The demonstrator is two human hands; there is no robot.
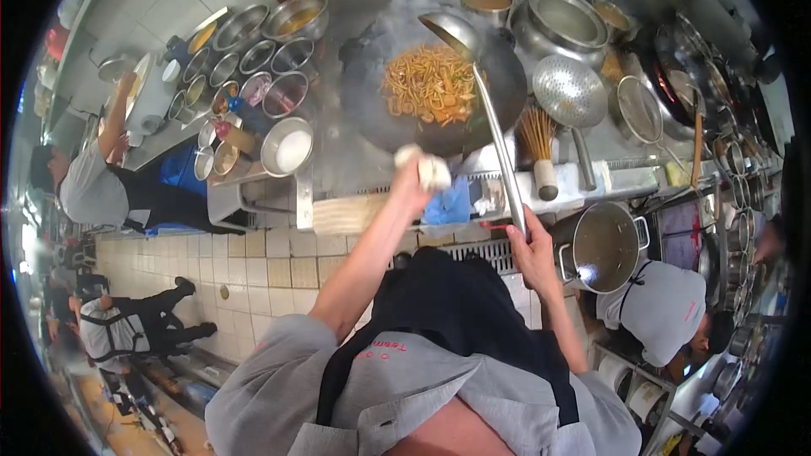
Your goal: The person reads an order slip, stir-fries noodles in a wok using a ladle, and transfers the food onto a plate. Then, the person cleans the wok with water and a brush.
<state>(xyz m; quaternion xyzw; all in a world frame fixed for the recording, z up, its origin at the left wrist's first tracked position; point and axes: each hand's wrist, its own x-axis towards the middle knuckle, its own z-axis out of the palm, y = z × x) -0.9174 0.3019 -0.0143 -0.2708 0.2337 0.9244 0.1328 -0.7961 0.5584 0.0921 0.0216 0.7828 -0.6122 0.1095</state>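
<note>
A dark wok (363, 110) full of steaming noodles (432, 89) sits on the stove in front of me. My left hand (409, 186) is closed around a bunched pale cloth (433, 172) at the wok's near rim; any handle under it is hidden. In my right hand (532, 247) is the lower end of a ladle's (498, 135) long metal handle. The ladle's bowl is over the far side of the wok, just above the noodles.
Metal bowls of ingredients, one with white powder (293, 147), stand left. A perforated skimmer (568, 91), bamboo brush (541, 148) and lidded-looking pot (568, 17) are right. A stockpot (605, 247) stands near my right arm. Co-workers (80, 186) are at both sides.
</note>
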